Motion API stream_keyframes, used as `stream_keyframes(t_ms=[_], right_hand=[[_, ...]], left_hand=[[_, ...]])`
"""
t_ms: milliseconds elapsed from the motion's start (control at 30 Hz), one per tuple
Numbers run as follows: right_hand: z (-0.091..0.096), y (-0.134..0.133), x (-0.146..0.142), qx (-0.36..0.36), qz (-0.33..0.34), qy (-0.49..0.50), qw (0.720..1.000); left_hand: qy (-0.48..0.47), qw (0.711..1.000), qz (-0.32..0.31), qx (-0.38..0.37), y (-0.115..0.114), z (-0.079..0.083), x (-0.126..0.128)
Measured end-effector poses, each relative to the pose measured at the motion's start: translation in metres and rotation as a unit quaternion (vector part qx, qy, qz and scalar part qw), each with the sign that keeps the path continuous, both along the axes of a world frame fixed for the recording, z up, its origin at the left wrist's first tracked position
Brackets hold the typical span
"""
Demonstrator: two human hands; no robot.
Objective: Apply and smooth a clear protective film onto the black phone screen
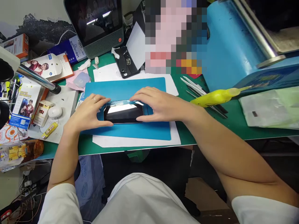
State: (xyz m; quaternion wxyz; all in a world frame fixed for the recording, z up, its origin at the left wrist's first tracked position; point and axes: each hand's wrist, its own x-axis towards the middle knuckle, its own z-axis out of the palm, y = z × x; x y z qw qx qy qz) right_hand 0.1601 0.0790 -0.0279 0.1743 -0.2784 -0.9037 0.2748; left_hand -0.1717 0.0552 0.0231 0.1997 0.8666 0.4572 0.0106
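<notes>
A smartphone [123,115] with a dark, glossy screen lies sideways on a blue mat [154,130], light reflecting off its upper part. My left hand [90,113] grips its left end, thumb along the near edge and fingertips at the far edge. Around the right end, my right hand [156,104] does the same, with its thumb tip at the near right corner. A clear strip or film seems to show along the phone's far edge. White paper [136,142] sticks out from under the mat.
Beyond the mat lies a black phone back cover [127,63]; a screen device [102,43] stands behind. A yellow bottle with a nozzle [215,97] and thin tools [196,85] lie right, near a blue machine [229,49]. Boxes [25,102] and a lamp arm [39,79] crowd the left.
</notes>
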Motion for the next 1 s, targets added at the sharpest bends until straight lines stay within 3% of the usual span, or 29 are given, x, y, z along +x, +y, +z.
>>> stream_keyframes(t_ms=[333,467,600,1000], right_hand=[[-0.004,0.001,-0.003,-0.019,0.038,0.011,0.999],[-0.005,0.013,0.002,-0.065,-0.007,0.020,0.998],[-0.004,0.024,0.006,-0.085,-0.048,0.000,0.995],[0.006,0.026,0.009,-0.132,-0.031,-0.016,0.991]], left_hand=[[0.011,0.998,-0.046,0.041,-0.005,-0.002,0.006],[0.022,0.997,-0.060,0.037,-0.002,-0.003,0.006],[0.023,0.998,-0.057,0.031,0.000,-0.004,0.005],[0.028,0.999,-0.020,0.004,0.002,0.000,0.004]])
